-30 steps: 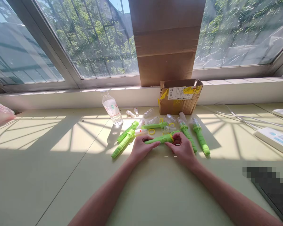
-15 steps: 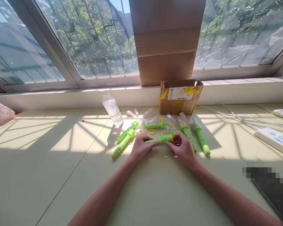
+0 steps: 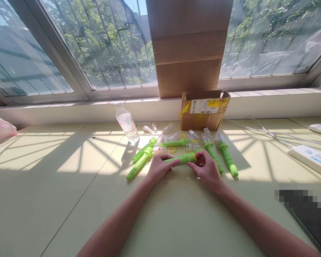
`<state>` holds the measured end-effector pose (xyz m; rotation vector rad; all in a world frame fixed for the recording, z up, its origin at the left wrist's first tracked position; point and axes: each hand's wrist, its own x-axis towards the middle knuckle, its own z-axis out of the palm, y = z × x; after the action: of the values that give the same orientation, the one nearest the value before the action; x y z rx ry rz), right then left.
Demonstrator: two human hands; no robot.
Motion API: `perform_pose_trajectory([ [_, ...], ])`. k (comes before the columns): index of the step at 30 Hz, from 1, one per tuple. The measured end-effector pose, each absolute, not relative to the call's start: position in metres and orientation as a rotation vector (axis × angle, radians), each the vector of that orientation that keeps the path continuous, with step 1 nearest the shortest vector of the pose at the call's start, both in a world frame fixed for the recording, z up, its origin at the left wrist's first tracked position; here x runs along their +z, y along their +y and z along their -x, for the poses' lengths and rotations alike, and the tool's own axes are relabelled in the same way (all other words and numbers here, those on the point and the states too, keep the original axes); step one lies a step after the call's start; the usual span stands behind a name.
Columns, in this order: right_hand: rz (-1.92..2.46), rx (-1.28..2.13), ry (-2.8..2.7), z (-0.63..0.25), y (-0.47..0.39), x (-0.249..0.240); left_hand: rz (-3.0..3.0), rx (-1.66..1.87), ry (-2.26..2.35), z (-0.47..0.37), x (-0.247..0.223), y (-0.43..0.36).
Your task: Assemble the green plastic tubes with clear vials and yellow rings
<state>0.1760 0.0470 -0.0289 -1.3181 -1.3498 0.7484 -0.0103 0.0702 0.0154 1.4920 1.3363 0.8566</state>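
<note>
Both hands (image 3: 159,167) (image 3: 208,169) clamped on a green tube (image 3: 186,158).
Cardboard box (image 3: 202,122) near desk's (image 3: 56,192) far edge; wide surface stretches left.

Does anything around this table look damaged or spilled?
The cardboard box at the back looks worn: its top edge is uneven, with ragged yellow tape on its front. I see no spill around the bottle or green tubes.

The left hand (image 3: 160,167) covered part of the green tube (image 3: 185,158). The left edge cropped the pink bag (image 3: 1,130).
</note>
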Motion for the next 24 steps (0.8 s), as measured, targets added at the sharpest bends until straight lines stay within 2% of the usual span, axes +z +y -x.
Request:
perform_pose_trajectory([
  [11,1.342,0.76,-1.293,-0.175,0.047,-0.029,-1.482,0.908,1.31,0.008,0.012,0.071],
  [24,1.363,0.958,-1.198,-0.178,0.052,-0.028,-1.74,1.2,1.376,0.007,0.005,0.068],
])
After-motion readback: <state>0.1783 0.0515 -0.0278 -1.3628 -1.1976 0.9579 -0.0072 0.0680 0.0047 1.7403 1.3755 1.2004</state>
